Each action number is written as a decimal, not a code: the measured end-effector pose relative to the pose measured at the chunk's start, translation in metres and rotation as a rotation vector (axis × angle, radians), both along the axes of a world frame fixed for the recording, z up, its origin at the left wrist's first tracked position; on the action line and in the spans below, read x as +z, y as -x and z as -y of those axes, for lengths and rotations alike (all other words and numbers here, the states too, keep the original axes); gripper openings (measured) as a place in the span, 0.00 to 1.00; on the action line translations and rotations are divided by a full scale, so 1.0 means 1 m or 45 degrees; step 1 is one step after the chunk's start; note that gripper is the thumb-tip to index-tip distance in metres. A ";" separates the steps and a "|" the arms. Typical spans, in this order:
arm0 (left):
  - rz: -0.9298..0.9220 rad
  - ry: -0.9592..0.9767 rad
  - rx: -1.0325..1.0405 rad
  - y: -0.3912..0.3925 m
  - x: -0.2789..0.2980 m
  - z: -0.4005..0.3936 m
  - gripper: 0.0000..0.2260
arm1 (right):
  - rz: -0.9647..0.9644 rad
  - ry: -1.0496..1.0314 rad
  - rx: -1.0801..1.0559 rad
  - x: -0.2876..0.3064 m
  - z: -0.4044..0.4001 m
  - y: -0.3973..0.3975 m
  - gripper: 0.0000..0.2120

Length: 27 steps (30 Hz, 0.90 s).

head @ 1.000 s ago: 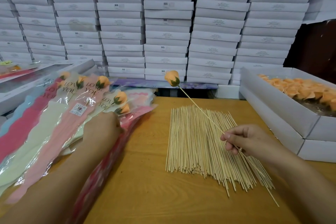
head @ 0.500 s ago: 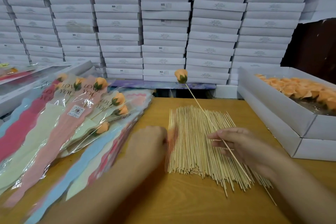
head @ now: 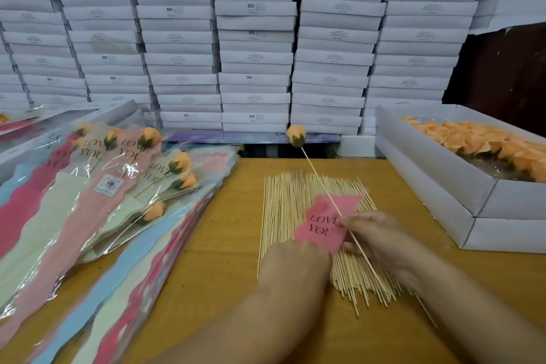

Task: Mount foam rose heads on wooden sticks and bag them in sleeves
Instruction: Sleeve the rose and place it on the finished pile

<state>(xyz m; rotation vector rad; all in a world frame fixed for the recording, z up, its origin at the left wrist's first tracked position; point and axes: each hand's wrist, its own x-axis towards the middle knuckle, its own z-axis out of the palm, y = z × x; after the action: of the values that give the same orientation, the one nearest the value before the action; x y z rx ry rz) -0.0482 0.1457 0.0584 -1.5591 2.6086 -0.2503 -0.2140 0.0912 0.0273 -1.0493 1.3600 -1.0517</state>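
Stacked white cartons point(head: 254, 38) wall off the back of the wooden counter point(head: 212, 269). At right an open white box point(head: 437, 183) holds loose orange rose heads point(head: 484, 142). At left, finished roses lie in printed sleeves point(head: 97, 201) (a fanned pile). The right hand point(head: 381, 241) pinches a stick point(head: 322, 186) topped with a rose head point(head: 295, 134), above the loose sticks point(head: 292, 216). The left hand point(head: 295, 263) grips a pink sleeve point(head: 325, 223), touching the stick

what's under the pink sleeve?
The loose wooden sticks on the table lie under the pink sleeve. The left hand covers its lower end; anything else beneath is hidden.
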 end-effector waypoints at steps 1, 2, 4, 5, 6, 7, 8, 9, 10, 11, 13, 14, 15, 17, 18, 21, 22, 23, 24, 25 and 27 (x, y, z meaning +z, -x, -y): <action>-0.029 -0.026 -0.011 0.000 0.001 -0.003 0.08 | -0.016 -0.014 -0.019 0.000 0.000 0.001 0.09; -0.084 -0.069 -0.013 0.000 0.002 -0.005 0.12 | -0.025 -0.022 -0.036 -0.001 0.000 0.001 0.09; -0.287 -0.220 -0.004 -0.006 0.012 -0.007 0.17 | -0.058 -0.016 -0.076 -0.001 0.001 0.003 0.09; -0.415 -0.325 0.003 -0.010 0.019 -0.006 0.18 | -0.078 -0.007 -0.086 0.000 0.001 0.003 0.09; -0.561 -0.449 0.010 -0.016 0.026 -0.002 0.19 | -0.090 0.003 -0.085 0.001 0.000 0.004 0.08; -0.699 -0.574 0.012 -0.023 0.033 0.003 0.18 | -0.093 0.015 -0.074 0.003 -0.001 0.004 0.08; -0.818 -0.686 0.018 -0.030 0.040 0.010 0.17 | -0.096 0.028 -0.055 0.004 -0.002 0.004 0.07; -0.929 -0.782 0.037 -0.038 0.045 0.018 0.17 | -0.104 0.041 -0.030 0.006 -0.003 0.004 0.07; -1.035 -0.871 0.078 -0.046 0.048 0.027 0.15 | -0.113 0.057 0.000 0.008 -0.005 0.004 0.07; -1.134 -0.931 0.139 -0.054 0.047 0.036 0.13 | -0.120 0.075 0.032 0.010 -0.006 0.003 0.07; -1.307 -0.873 0.316 -0.065 0.036 0.052 0.12 | -0.127 0.107 0.089 0.013 -0.008 0.003 0.07; -1.371 -0.775 0.415 -0.070 0.026 0.060 0.12 | -0.125 0.115 0.109 0.013 -0.008 0.003 0.07; -1.430 -0.703 0.499 -0.073 0.016 0.066 0.14 | -0.122 0.119 0.125 0.013 -0.008 0.003 0.07; -1.598 -0.776 0.588 -0.075 0.000 0.072 0.21 | -0.106 0.125 0.154 0.012 -0.008 0.001 0.07; -1.692 -0.884 0.613 -0.074 -0.006 0.073 0.26 | -0.086 0.125 0.165 0.012 -0.008 0.000 0.07; -1.833 -1.132 0.632 -0.069 -0.014 0.072 0.32 | -0.014 0.113 0.199 0.010 -0.008 -0.001 0.06; -1.874 -1.209 0.618 -0.066 -0.015 0.072 0.31 | 0.007 0.105 0.210 0.011 -0.008 -0.001 0.07; -1.932 -1.282 0.594 -0.064 -0.018 0.072 0.30 | 0.023 0.098 0.221 0.011 -0.009 -0.002 0.07; -1.988 -1.332 0.566 -0.062 -0.019 0.071 0.28 | 0.033 0.094 0.234 0.011 -0.009 -0.002 0.07; -2.036 -1.356 0.542 -0.060 -0.021 0.071 0.26 | 0.037 0.089 0.248 0.011 -0.010 -0.003 0.07; -2.135 -1.370 0.485 -0.056 -0.024 0.071 0.19 | 0.030 0.075 0.278 0.011 -0.012 -0.006 0.08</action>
<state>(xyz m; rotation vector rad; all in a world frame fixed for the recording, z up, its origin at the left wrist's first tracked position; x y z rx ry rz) 0.0079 0.0747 0.0346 -1.7933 1.7795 2.8642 -0.2083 0.1030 0.0383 -1.1965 1.1723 -0.9435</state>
